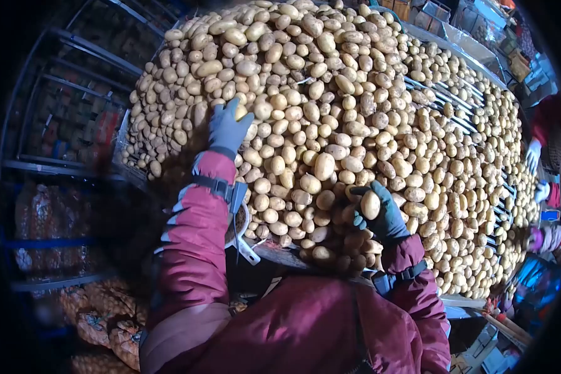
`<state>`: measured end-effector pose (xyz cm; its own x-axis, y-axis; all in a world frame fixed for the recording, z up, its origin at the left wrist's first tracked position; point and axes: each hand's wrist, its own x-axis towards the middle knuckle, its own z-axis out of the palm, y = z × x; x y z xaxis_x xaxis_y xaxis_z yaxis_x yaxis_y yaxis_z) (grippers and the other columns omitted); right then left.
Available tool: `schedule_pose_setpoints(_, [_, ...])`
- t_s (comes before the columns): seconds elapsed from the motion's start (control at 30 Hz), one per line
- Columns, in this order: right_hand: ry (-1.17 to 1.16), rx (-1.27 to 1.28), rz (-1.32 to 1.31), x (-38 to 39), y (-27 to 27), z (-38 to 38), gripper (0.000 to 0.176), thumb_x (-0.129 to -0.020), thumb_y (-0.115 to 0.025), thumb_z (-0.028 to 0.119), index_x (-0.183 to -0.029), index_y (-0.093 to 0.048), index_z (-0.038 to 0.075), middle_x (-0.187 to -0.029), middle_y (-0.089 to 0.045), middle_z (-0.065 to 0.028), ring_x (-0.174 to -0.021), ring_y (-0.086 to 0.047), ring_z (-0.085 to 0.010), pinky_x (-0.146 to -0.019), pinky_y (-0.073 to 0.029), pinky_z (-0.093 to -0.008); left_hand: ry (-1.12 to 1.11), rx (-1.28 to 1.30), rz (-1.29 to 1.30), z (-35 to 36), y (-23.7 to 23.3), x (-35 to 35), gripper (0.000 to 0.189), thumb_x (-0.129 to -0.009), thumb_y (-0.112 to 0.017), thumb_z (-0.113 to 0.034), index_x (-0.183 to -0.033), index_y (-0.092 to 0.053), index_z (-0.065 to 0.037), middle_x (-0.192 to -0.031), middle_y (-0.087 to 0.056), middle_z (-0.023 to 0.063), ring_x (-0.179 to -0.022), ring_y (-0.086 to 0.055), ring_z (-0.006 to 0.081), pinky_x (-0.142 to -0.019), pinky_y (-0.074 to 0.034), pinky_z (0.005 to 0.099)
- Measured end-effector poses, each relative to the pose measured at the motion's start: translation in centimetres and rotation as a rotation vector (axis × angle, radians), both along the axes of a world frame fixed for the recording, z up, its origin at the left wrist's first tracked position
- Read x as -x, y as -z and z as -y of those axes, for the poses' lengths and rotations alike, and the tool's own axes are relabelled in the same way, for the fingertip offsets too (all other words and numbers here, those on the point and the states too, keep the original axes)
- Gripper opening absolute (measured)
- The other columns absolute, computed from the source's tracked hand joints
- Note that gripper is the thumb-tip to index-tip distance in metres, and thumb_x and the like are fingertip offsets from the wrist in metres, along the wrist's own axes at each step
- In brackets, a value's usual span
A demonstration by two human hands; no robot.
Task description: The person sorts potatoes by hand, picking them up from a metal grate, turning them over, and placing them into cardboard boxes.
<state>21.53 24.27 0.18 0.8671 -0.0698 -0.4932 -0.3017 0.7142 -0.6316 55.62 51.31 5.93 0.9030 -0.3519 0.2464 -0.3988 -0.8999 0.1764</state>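
A large heap of potatoes (324, 165) covers the sorting table in front of me. My left hand (229, 128), in a grey-blue glove, reaches onto the heap at the upper left, its fingers around a potato (240, 112). Nearer my body, my right hand (380, 209), in a dark green glove, has its fingers around another potato (370, 205) at the heap's front edge. Both sleeves are dark red, with straps near the wrists. Part of a white container (245, 230) shows beside my left forearm.
Metal bars (445, 103) show between potatoes at the upper right. Metal racks (75, 162) stand at the left, with filled net sacks (100, 318) at the lower left. Along the right edge are co-workers' gloved hands (533, 156) and sleeves. Wooden crates (518, 64) stand at the upper right.
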Motion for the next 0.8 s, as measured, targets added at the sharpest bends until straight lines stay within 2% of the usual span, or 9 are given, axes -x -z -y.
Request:
schedule_pose_setpoints(0.07, [-0.069, -0.066, -0.005, 0.2, 0.6, 0.8, 0.064, -0.106, -0.047, 0.053, -0.129, -0.060, -0.005, -0.109, -0.069, -0.0168, -0.089, -0.069, -0.0235, -0.076, -0.061, -0.0328, 0.010, 0.056, -0.080, 0.3, 1.4, 0.3, 0.072, -0.080, -0.081, -0.047, -0.139, -0.057, -0.013, -0.125, -0.058, 0.0220, -0.111, -0.059, 0.0463, -0.095, -0.051, 0.0531])
schedule_pose_setpoints(0.2, [-0.005, -0.228, -0.038, 0.5, -2.0, -0.1, 0.073, -0.104, -0.047, 0.062, -0.133, -0.058, -0.004, -0.109, -0.069, -0.0151, -0.089, -0.069, -0.0246, -0.076, -0.060, -0.0338, 0.127, 0.645, -0.441, 0.3, 6.8, 0.5, 0.061, -0.083, -0.083, -0.027, -0.133, -0.058, -0.003, -0.125, -0.066, 0.0192, -0.115, -0.063, 0.0258, -0.095, -0.054, 0.0404])
schedule_pose_setpoints(0.23, [0.037, -0.163, 0.024, 0.7, -1.6, -0.4, 0.066, -0.104, -0.053, 0.055, -0.134, -0.058, -0.004, -0.113, -0.068, -0.0146, -0.089, -0.069, -0.0236, -0.077, -0.060, -0.0336, 0.184, 0.512, -0.284, 1.5, 4.4, 2.9, 0.050, -0.086, -0.080, -0.024, -0.127, -0.063, -0.001, -0.118, -0.069, 0.0142, -0.110, -0.063, 0.0209, -0.094, -0.054, 0.0366])
schedule_pose_setpoints(0.33, [-0.008, -0.131, 0.078, 0.9, -0.1, -0.1, 0.051, -0.099, -0.068, 0.040, -0.131, -0.060, 0.001, -0.111, -0.067, -0.0107, -0.089, -0.069, -0.0217, -0.078, -0.061, -0.0343, 0.299, 0.629, -0.661, 6.0, -5.2, 11.9, 0.045, -0.089, -0.077, -0.020, -0.127, -0.065, 0.000, -0.117, -0.070, 0.0110, -0.107, -0.064, 0.0168, -0.094, -0.053, 0.0320])
schedule_pose_setpoints(0.43, [0.156, -0.200, -0.032, -0.9, -2.1, -1.3, 0.044, -0.100, -0.067, 0.039, -0.126, -0.061, 0.003, -0.106, -0.066, -0.0089, -0.088, -0.069, -0.0230, -0.078, -0.061, -0.0344, 0.322, 0.621, -0.797, 8.6, -1.6, 15.0, 0.054, -0.090, -0.076, -0.027, -0.135, -0.062, -0.002, -0.125, -0.070, 0.0160, -0.114, -0.066, 0.0236, -0.099, -0.052, 0.0353])
schedule_pose_setpoints(0.6, [-0.085, 0.751, 0.254, -3.7, 5.3, -0.4, 0.039, -0.102, -0.064, 0.034, -0.130, -0.061, 0.007, -0.124, -0.064, -0.0115, -0.108, -0.066, -0.0275, -0.093, -0.057, -0.0418, 0.444, 0.563, -0.845, 8.6, 5.2, 13.5, 0.052, -0.094, -0.070, -0.031, -0.137, -0.062, -0.003, -0.122, -0.072, 0.0140, -0.115, -0.067, 0.0245, -0.096, -0.054, 0.0359])
schedule_pose_setpoints(0.63, [-0.116, 0.941, 0.265, -4.5, 4.6, -0.4, 0.040, -0.102, -0.064, 0.033, -0.133, -0.061, 0.007, -0.129, -0.064, -0.0120, -0.113, -0.065, -0.0281, -0.095, -0.056, -0.0432, 0.318, 0.739, -1.142, 9.1, 3.8, 13.5, 0.051, -0.094, -0.070, -0.032, -0.137, -0.063, -0.004, -0.119, -0.072, 0.0113, -0.111, -0.068, 0.0212, -0.093, -0.055, 0.0339])
schedule_pose_setpoints(0.77, [-0.091, 1.410, 0.486, -4.6, 1.5, -0.6, 0.049, -0.102, -0.063, 0.041, -0.135, -0.060, 0.004, -0.132, -0.064, -0.0157, -0.112, -0.067, -0.0285, -0.093, -0.057, -0.0450, 0.241, 0.893, -1.250, 10.5, 5.8, 14.6, 0.046, -0.096, -0.069, -0.033, -0.133, -0.065, -0.005, -0.114, -0.071, 0.0059, -0.099, -0.067, 0.0150, -0.083, -0.056, 0.0291])
schedule_pose_setpoints(0.8, [-0.067, 0.993, 0.432, -4.4, 2.8, -0.8, 0.052, -0.101, -0.063, 0.044, -0.134, -0.061, 0.004, -0.128, -0.066, -0.0155, -0.108, -0.068, -0.0284, -0.092, -0.057, -0.0454, 0.224, 0.943, -1.273, 10.3, 3.4, 16.4, 0.044, -0.097, -0.069, -0.033, -0.131, -0.066, -0.005, -0.112, -0.070, 0.0056, -0.097, -0.066, 0.0145, -0.079, -0.057, 0.0285])
